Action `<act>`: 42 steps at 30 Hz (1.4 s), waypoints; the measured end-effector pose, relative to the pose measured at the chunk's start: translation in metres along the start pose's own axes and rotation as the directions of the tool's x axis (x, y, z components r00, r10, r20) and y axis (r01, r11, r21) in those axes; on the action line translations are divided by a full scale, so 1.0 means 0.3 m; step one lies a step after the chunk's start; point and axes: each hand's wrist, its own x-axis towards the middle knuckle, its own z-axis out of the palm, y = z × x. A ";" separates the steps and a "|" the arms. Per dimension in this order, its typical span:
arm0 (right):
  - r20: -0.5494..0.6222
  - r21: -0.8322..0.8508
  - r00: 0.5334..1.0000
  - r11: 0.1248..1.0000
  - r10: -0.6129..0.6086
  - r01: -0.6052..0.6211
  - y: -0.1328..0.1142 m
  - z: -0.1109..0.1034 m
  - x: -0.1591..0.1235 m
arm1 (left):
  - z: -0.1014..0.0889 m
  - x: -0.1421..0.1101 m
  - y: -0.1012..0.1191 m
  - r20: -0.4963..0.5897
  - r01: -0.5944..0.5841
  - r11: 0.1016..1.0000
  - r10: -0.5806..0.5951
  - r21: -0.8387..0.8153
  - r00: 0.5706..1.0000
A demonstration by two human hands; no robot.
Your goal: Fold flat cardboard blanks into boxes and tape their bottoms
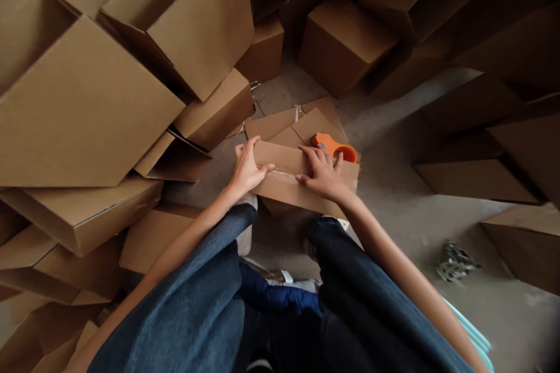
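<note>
Between my knees is a narrow cardboard box [284, 187], its two top flaps meeting along a seam with a shiny strip, perhaps clear tape. My left hand [248, 170] grips the box's left end, thumb on the top near the seam and fingers at the far edge. Spread across the top towards the right end, my right hand [322, 173] rests with its thumb by the seam. Just beyond the right fingers lies an orange tape dispenser [332, 144]. Flat cardboard pieces [277, 125] lie on the floor behind the box.
Large cardboard boxes [79, 105] are piled on the left, with more boxes [345, 41] at the back and on the right [479, 178]. Grey concrete floor [394, 186] shows to the right. A crumpled patterned item [457, 260] and a light-blue object [470, 329] lie there.
</note>
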 end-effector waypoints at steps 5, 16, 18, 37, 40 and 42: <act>-0.044 0.031 0.999 1.000 0.008 -0.007 -0.006 0.016 -0.002 | -0.003 -0.002 0.014 -0.001 0.024 1.000 -0.024 -0.008 1.000; -0.202 -0.042 0.975 0.994 0.091 -0.101 -0.065 0.068 0.005 | -0.001 -0.014 0.025 -0.004 -0.008 0.999 0.008 0.043 1.000; -0.194 -0.046 0.976 0.993 0.097 -0.108 -0.066 0.070 0.008 | 0.001 -0.018 0.027 0.008 -0.014 0.999 0.013 0.049 1.000; -0.183 -0.033 0.981 0.997 0.063 -0.070 -0.050 0.072 0.011 | 0.019 -0.029 0.008 0.013 -0.040 0.999 0.041 -0.027 0.999; -0.170 -0.026 0.984 0.998 0.045 -0.050 -0.040 0.073 0.015 | -0.001 -0.018 -0.031 0.089 -0.023 0.997 0.031 -0.080 0.996; -0.163 -0.016 0.986 0.999 0.038 -0.042 -0.032 0.075 0.017 | -0.015 -0.008 -0.060 0.134 -0.029 0.992 0.046 -0.123 0.990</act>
